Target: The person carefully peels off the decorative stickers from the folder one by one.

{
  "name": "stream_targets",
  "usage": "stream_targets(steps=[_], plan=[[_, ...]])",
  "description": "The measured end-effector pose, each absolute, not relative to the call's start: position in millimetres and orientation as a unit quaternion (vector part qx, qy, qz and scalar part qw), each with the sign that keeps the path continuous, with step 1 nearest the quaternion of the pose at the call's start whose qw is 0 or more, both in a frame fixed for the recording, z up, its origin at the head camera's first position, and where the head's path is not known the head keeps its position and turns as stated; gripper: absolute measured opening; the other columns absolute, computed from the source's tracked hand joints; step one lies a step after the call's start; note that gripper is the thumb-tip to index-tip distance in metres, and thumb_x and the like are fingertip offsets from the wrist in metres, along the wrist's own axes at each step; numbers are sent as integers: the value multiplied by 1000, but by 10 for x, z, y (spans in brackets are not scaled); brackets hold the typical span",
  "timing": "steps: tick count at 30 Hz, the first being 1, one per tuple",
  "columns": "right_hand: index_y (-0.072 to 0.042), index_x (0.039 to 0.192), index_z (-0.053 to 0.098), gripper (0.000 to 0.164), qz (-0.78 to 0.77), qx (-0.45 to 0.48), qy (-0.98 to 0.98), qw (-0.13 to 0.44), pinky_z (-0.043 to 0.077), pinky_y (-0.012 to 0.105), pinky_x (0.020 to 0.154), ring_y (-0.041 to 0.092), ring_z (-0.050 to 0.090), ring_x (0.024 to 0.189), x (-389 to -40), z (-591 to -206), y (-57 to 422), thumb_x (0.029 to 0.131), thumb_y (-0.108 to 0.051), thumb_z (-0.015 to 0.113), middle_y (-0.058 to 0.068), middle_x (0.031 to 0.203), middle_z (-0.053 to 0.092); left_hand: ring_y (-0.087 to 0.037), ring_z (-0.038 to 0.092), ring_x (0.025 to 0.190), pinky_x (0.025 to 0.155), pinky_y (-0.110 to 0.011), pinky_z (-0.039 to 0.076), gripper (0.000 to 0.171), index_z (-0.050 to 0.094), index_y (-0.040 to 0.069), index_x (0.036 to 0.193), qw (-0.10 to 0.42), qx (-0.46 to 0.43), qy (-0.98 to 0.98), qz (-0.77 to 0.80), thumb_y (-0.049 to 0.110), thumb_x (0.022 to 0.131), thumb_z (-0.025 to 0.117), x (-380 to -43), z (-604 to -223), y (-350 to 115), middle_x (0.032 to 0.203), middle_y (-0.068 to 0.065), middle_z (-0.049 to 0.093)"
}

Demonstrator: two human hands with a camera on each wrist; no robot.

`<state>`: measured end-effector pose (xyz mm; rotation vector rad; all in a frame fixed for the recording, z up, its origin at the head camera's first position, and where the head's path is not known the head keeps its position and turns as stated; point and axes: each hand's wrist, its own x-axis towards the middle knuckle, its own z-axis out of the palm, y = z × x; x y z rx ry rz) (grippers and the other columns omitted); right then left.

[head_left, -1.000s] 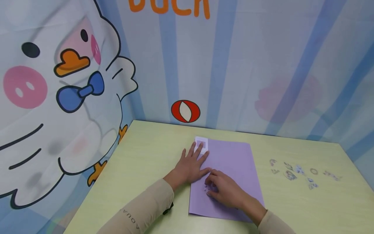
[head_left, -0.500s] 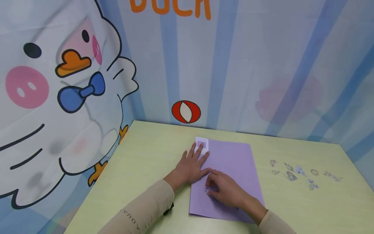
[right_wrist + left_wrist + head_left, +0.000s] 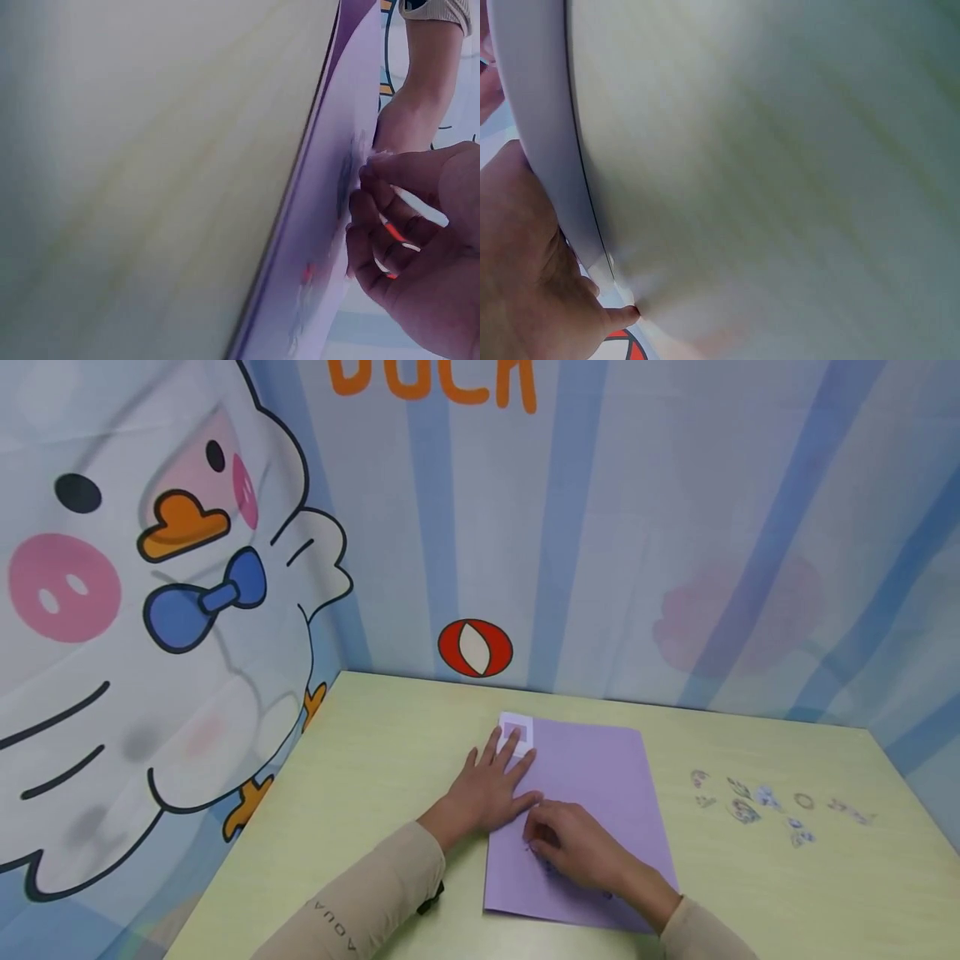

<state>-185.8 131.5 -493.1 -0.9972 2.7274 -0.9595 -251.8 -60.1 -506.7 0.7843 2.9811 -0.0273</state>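
Note:
My left hand (image 3: 486, 795) lies flat with spread fingers on the left part of a purple sheet (image 3: 607, 760). Its fingertips touch a white label (image 3: 527, 724) with a purple square at the sheet's top left corner. Beside its thumb, my right hand (image 3: 573, 845) is bent over the sheet. In the right wrist view, the thumb and forefinger of that hand (image 3: 431, 232) pinch a tiny pale, see-through sticker (image 3: 382, 156), mostly hidden. Small dark printed marks (image 3: 528, 848) show on the sheet under the fingers, and a bit of red (image 3: 308, 271) lies nearer its bottom edge.
Several small see-through stickers, among them a ring-shaped one (image 3: 804, 801) and a heart-like one (image 3: 745, 811), lie on the pale table (image 3: 405, 735) right of the sheet. A cloth backdrop (image 3: 495, 527) with a cartoon duck (image 3: 217, 693) stands behind and to the left.
My right hand's fingers have drawn in slightly and shifted a little at the same spot on the sheet. The left hand stays put.

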Motion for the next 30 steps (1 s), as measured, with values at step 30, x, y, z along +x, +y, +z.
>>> stream_targets(steps=[30], plan=[[-9,102,75,17,-258,-152,941,-158,52,19,64,-2,60,76,-1666,-4718,3739,92,5,77,-5,89,69,-40,-3,163,125,-63,22,78,20,26,172,38,259,965,12,68,107,32,-2541,-5122,-617,179,-9,-1]])
